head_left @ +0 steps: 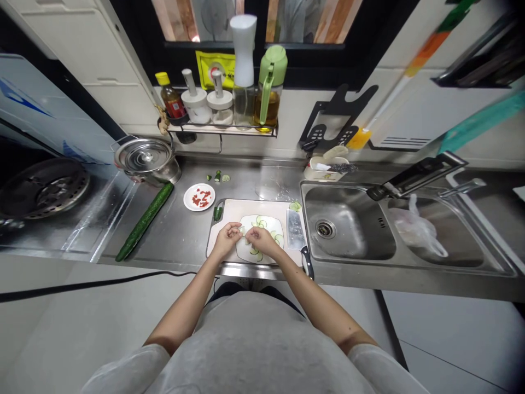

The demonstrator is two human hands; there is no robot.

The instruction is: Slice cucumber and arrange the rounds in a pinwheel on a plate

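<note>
Over the left side of a white square plate point(268, 220), my left hand point(228, 239) and my right hand point(262, 241) meet, fingers pinched. A thin pale cucumber slice point(242, 230) shows between their fingertips; part of it is hidden. Curved cucumber slices point(260, 221) with green edges lie along the plate's top, right and lower edge. Beneath the plate is a pale cutting board point(229, 210). A cleaver point(294, 230) with a black handle rests on its right side, with more cucumber slices point(295, 206) above the blade. A cucumber end piece point(218, 213) sits at the board's upper left.
A small white plate point(186, 203) holds red bits. Left of it lie a whole cucumber point(145, 221) and a lidded steel pot point(145, 158). Cucumber scraps point(217, 175) sit behind the board. A double sink point(348, 219) is on the right, and a seasoning rack point(221, 129) hangs above.
</note>
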